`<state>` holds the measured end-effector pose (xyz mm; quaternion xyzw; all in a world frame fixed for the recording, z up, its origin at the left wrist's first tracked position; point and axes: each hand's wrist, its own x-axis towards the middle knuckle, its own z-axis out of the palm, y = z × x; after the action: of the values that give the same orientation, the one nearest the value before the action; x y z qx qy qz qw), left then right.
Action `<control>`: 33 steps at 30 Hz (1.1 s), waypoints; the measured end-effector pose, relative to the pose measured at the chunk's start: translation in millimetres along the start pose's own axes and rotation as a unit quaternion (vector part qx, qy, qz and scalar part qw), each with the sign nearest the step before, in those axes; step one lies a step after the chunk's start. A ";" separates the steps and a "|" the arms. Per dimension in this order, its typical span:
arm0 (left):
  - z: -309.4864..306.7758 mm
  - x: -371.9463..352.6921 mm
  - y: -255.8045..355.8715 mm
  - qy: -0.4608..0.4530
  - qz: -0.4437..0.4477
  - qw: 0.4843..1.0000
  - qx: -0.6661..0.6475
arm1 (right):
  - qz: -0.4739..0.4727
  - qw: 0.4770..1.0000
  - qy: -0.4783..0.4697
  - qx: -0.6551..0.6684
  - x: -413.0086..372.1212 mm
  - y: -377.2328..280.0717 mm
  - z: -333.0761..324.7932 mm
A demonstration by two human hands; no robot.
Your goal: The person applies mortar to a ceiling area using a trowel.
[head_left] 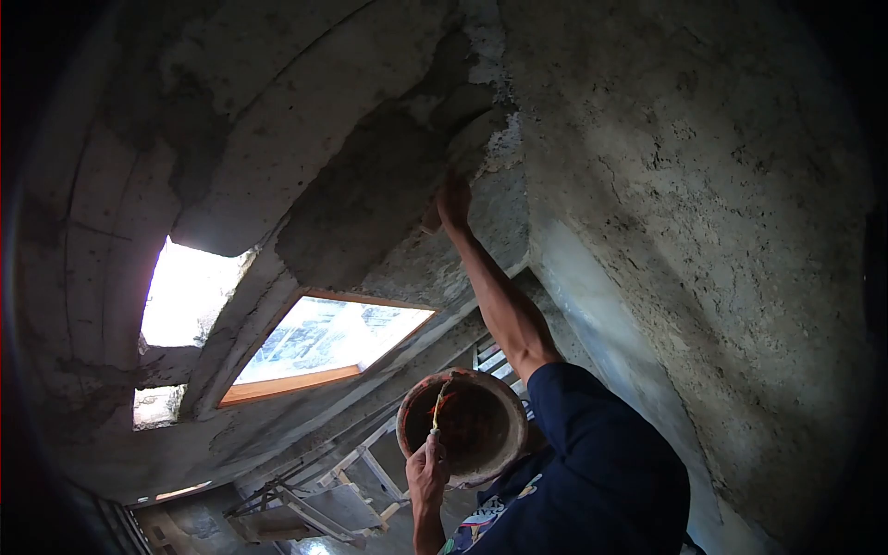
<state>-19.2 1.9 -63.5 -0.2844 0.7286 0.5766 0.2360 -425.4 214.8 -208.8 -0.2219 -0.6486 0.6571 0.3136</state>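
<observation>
My left hand (427, 474) is closed around a thin, yellowish handle (437, 407) that crosses the mouth of a mortar-stained bucket (511, 393). The bucket's mouth faces me, and its inside is dark with some reddish patches. High up, my right hand (453, 199) is closed against the wall, with the arm stretched out. A tan handle end (429, 218) of what looks like a trowel shows below that fist; its blade is lost in the dark. Around it lies a patch of darker, wet-looking plaster (356, 199).
A wood-framed window (287, 387) and two bright openings (185, 291) are left of the bucket. A rough wall (703, 240) meets the plastered one at a corner on the right. Timber framing (356, 476) stands below.
</observation>
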 end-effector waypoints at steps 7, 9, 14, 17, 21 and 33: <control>4.6 5.3 -1.0 -0.001 0.016 1.000 0.017 | -0.029 1.000 -0.001 -0.010 2.7 -16.9 28.4; 4.9 3.6 3.3 -0.005 0.013 1.000 0.020 | -0.023 0.999 -0.026 -0.021 2.5 -19.6 34.0; 3.1 2.1 2.7 -0.006 0.003 1.000 0.025 | -0.039 0.997 -0.069 -0.022 3.6 -11.6 44.6; 3.4 1.9 5.4 -0.005 -0.008 1.000 0.022 | -0.266 0.933 0.064 -0.235 -0.2 -25.0 40.7; 3.9 0.3 2.4 -0.011 -0.009 1.000 0.005 | -0.005 0.997 -0.063 0.050 -8.3 -52.1 30.7; 1.2 0.6 -1.9 0.006 0.004 1.000 0.003 | -0.034 0.996 0.076 0.006 -39.3 50.8 9.7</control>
<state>-18.4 2.7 -65.5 -0.2844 0.7325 0.5740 0.2306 -410.8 182.3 -263.1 -0.2473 -0.6262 0.6308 0.3856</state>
